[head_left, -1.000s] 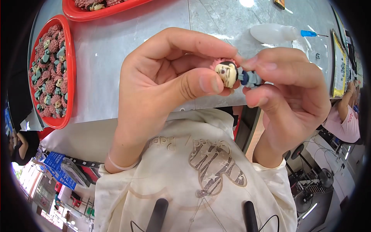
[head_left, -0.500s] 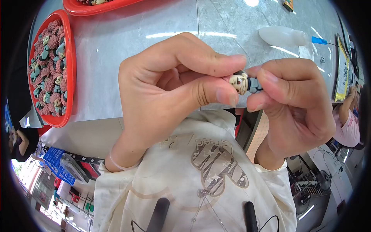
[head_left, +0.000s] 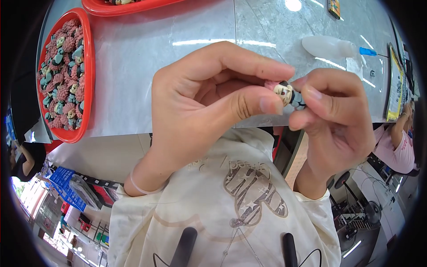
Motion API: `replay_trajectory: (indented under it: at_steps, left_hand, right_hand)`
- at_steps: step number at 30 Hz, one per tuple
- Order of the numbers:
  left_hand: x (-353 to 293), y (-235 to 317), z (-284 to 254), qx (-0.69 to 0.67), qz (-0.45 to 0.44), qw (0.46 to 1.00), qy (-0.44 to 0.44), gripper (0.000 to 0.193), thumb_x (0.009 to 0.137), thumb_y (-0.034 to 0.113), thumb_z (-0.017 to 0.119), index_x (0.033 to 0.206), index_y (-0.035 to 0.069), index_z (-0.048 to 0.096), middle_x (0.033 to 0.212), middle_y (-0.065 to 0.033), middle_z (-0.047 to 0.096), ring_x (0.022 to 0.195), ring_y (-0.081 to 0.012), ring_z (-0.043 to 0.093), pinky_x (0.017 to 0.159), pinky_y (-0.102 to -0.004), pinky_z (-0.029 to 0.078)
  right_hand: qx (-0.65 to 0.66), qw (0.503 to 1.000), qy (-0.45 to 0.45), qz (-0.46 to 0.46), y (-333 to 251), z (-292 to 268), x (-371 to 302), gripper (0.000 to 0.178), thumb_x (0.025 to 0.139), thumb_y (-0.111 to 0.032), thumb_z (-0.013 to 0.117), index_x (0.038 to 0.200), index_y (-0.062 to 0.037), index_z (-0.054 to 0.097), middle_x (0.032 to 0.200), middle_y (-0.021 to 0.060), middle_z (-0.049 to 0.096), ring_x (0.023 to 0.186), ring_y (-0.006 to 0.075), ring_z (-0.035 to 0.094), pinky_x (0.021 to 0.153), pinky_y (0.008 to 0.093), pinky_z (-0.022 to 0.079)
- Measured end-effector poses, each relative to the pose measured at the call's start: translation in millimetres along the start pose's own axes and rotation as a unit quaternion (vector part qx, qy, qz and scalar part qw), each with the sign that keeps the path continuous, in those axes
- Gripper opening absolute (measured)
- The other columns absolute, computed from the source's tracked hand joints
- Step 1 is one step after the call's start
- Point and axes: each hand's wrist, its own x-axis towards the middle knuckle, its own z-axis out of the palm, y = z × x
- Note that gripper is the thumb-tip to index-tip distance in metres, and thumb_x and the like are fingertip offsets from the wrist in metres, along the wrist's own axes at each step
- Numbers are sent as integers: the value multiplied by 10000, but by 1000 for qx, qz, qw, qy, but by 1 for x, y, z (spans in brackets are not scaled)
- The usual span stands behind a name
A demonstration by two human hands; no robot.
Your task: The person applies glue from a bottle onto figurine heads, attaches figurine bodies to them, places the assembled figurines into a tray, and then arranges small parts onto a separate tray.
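Observation:
Between my two hands, above the table's front edge, is a small painted figurine (head_left: 283, 92) with a pale face, a pink top and a blue-grey body. It lies sideways, head toward the left. My left hand (head_left: 200, 100) pinches the head end between thumb and forefinger, partly covering the pink part. My right hand (head_left: 336, 107) grips the blue-grey body end with thumb and fingertips. Far left on the table, a red oval tray (head_left: 90, 66) holds many similar figurines (head_left: 62, 75) in pink and blue-grey.
A second red tray (head_left: 133, 9) stands at the far edge of view. Back right lies a white squeeze bottle (head_left: 327, 46) with a blue needle tip (head_left: 368, 51). A yellow-edged item (head_left: 394, 95) is at the table's right end. Another person in pink (head_left: 396, 149) sits beyond it.
The figurine and my left hand have shifted slightly right. My left forefinger has lifted a little off the figurine's head, so more of its pink top and dark edge show.

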Motion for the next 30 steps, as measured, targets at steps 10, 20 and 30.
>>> replay_trajectory:
  at_steps: [10, 20, 30]
  left_hand:
    - [-2, 7, 3, -31, -67, 997, -26, 678, 621, 342, 701, 1077, -59, 399, 771, -105, 577, 693, -151, 588, 625, -232, 492]
    - [2, 0, 4, 59, -7, 997, -51, 459, 794, 315, 557, 1041, -53, 436, 843, -97, 558, 719, -121, 547, 590, -202, 429]
    - [0, -2, 5, 57, 18, 995, -83, 347, 855, 276, 466, 978, -48, 469, 884, -109, 557, 758, -128, 538, 650, -228, 428]
  right_hand:
    - [28, 992, -113, 52, 12, -18, 8, 487, 650, -397, 654, 902, 14, 580, 825, 106, 460, 691, 153, 431, 592, 235, 344]
    - [-145, 978, -24, -147, 13, -12, 0, 484, 599, -295, 716, 937, 9, 551, 824, 94, 482, 705, 157, 464, 568, 235, 377]
    - [-174, 969, -5, -174, 14, -9, -1, 462, 593, -232, 737, 936, 1, 533, 852, 93, 488, 644, 137, 478, 540, 215, 390]
